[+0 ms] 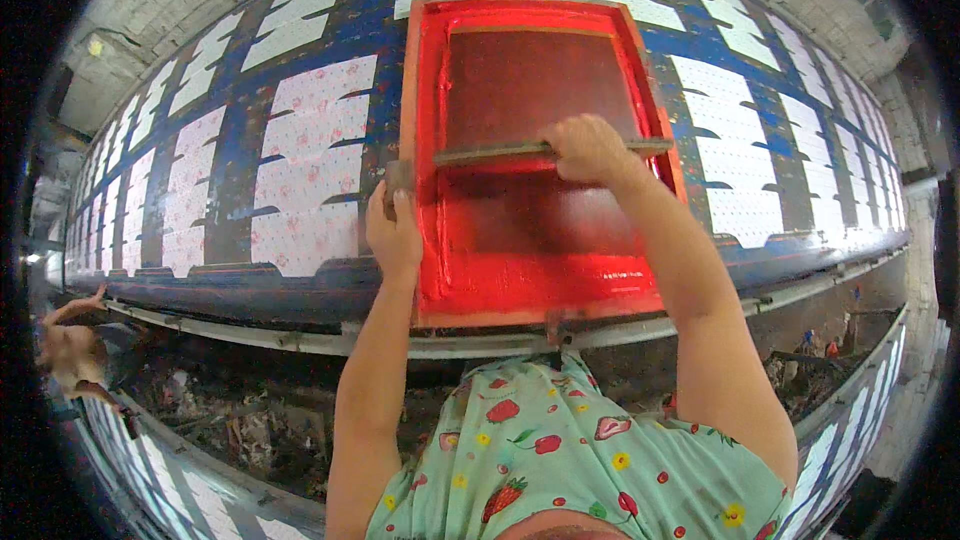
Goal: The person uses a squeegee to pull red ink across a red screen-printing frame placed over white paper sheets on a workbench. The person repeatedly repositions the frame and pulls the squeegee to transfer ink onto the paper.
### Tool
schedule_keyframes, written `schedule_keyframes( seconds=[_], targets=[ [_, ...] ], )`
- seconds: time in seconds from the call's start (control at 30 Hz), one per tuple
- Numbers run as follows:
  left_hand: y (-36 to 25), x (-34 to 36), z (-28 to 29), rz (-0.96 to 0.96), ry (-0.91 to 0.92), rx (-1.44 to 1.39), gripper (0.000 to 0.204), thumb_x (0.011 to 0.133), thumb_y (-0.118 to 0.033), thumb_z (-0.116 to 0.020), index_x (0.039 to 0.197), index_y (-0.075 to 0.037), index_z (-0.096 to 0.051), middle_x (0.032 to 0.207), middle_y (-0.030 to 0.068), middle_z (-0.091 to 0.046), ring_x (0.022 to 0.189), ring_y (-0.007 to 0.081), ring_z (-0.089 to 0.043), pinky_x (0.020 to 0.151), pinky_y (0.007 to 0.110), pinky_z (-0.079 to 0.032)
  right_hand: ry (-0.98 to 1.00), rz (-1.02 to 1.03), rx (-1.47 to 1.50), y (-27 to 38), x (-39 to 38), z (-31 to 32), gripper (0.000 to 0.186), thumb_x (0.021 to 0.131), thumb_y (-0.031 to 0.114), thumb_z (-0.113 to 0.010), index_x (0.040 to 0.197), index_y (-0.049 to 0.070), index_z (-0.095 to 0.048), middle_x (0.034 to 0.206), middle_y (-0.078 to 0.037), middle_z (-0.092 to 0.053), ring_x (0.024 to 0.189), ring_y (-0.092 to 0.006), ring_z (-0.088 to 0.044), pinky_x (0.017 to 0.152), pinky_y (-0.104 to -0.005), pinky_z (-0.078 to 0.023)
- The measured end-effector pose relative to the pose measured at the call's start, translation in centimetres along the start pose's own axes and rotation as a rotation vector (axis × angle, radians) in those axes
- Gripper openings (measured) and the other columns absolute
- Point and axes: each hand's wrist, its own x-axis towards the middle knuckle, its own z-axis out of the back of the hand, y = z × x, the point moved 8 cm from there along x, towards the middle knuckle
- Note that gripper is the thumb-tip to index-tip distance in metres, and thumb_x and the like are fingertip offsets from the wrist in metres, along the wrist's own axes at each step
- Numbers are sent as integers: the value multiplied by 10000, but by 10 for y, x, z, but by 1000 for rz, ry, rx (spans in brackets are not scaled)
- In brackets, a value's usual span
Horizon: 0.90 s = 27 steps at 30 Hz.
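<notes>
My right hand (585, 150) clenches the squeegee (545, 151) lying crosswise mid-frame (430, 240); left hand (392, 230) grasps the frame's left edge.

**What I can't make out**

My right hand (590, 148) covers the middle of the squeegee (500, 151). My left hand (392, 230) hides part of the screen frame's (425, 240) edge. My own shirt (560, 450) blocks the frame's near corner. A person (75, 350) at far left is blurred and cut off.
</notes>
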Motion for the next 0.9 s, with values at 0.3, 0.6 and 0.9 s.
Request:
schedule_keyframes(
  seconds=[0.3, 0.6, 0.9],
  targets=[
    [-3, -6, 10, -156, -116, -83, 587, 1068, -272, -729, 1529, 67, -598, 1461, 296, -631, 1385, 461, -595, 1189, 528, -488, 2, -40, 61, 115, -152, -29, 372, 831, 117, -763, 1198, 162, -808, 1094, -140, -822, 1031, -396, -802, 898, -551, -649],
    [10, 0, -2, -75, -36, -7, 683, 994, -313, -829, 1524, 60, -613, 1478, 291, -655, 1386, 455, -629, 1192, 515, -501, -213, 2, 159, 159, -218, -35, 583, 912, 562, -840, 1275, 110, -786, 1242, -127, -759, 1205, -367, -719, 1033, -529, -555],
    [11, 3, -2, -59, 10, 177, 571, 880, -331, -932, 1314, 0, -766, 1239, 227, -802, 1168, 417, -762, 1046, 507, -579, -378, 186, 390, 131, -279, -42, 538, 1006, 512, -777, 1329, 83, -762, 1291, -138, -755, 1203, -378, -715, 1073, -523, -553]
  ],
)
